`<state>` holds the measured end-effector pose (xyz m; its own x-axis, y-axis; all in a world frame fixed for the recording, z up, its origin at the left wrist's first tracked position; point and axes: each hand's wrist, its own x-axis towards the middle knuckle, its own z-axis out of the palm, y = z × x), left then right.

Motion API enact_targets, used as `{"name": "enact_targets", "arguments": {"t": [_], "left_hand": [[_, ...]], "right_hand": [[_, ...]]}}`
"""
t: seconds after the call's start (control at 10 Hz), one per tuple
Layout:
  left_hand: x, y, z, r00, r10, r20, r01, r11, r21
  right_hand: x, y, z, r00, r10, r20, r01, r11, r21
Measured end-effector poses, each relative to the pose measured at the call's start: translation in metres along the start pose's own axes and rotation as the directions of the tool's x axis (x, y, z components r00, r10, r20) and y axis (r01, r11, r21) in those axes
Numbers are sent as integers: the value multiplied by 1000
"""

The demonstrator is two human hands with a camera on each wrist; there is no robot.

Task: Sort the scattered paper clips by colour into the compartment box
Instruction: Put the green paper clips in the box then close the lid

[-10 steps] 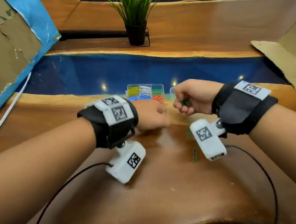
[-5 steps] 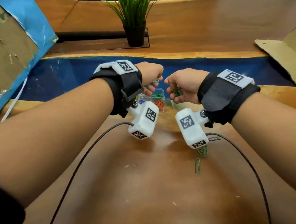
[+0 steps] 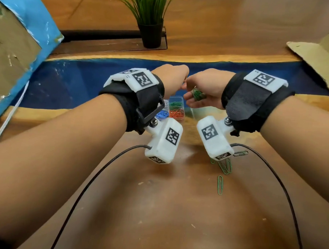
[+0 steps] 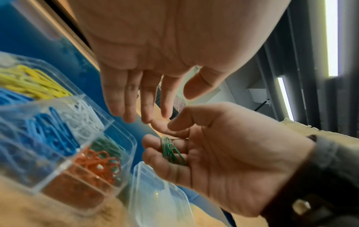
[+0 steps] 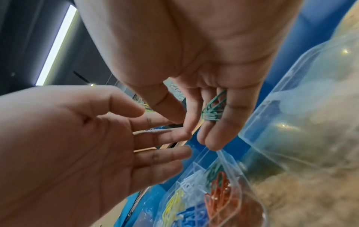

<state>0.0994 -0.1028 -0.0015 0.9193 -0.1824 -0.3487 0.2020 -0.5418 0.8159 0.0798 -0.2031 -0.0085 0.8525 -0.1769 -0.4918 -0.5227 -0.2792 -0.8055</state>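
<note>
My right hand (image 3: pixel 205 88) hovers just right of the clear compartment box (image 3: pixel 177 100), fingers curled round a small bunch of green paper clips (image 3: pixel 197 93). The left wrist view shows the same green clips (image 4: pixel 172 151) lying in its cupped fingers. My left hand (image 3: pixel 172 77) is above the box, fingers straight and holding nothing; its fingertips (image 4: pixel 145 118) meet the right hand's index finger. The box holds yellow (image 4: pixel 29 83), blue (image 4: pixel 48 132), white (image 4: pixel 79 118), green (image 4: pixel 108 147) and orange-red clips (image 4: pixel 97 162) in separate compartments. Several green clips (image 3: pixel 224 165) lie loose on the wooden table.
The box's clear lid (image 4: pixel 155 196) lies open to its right, under my right hand. A potted plant (image 3: pixel 150 28) stands behind the blue resin strip (image 3: pixel 76 81). Cardboard panels flank both sides (image 3: pixel 325 56). Black cables (image 3: pixel 92 177) trail from the wrist cameras across the table.
Both hands rose from the table and came together over the box. The left hand opened from a fist; the right hand turned so its green clips show.
</note>
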Motion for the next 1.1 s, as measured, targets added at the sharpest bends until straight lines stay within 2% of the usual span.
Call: {"name": "enact_targets", "arguments": {"t": [0.1, 0.3, 0.5, 0.6, 0.8, 0.9, 1.0, 1.1], "left_hand": [[8, -9, -11, 996, 84, 12, -84, 995, 48], [5, -24, -27, 989, 148, 16, -146, 935, 322], [-9, -29, -36, 986, 161, 35, -163, 924, 345], [-20, -31, -34, 981, 188, 43, -192, 929, 317], [-30, -33, -26, 958, 270, 93, -284, 865, 414], [-33, -36, -24, 947, 287, 147, -321, 799, 509], [-38, -41, -20, 922, 308, 234, -387, 715, 582], [-45, -42, -5, 870, 338, 360, -493, 622, 608]], "right_hand": [[2, -6, 6, 999, -21, -25, 21, 999, -28], [2, -18, 16, 999, -49, -14, 47, 994, -99], [1, -19, 19, 995, -26, -96, 10, 987, -159], [-2, -13, 16, 991, -84, -106, 66, 984, -164], [-13, -6, 13, 989, -133, -60, 119, 973, -198], [-23, 1, 6, 981, -191, -26, 170, 920, -352], [-37, 15, -5, 958, -287, 22, 236, 738, -633], [-50, 32, -13, 969, -235, 74, 200, 575, -793]]}}
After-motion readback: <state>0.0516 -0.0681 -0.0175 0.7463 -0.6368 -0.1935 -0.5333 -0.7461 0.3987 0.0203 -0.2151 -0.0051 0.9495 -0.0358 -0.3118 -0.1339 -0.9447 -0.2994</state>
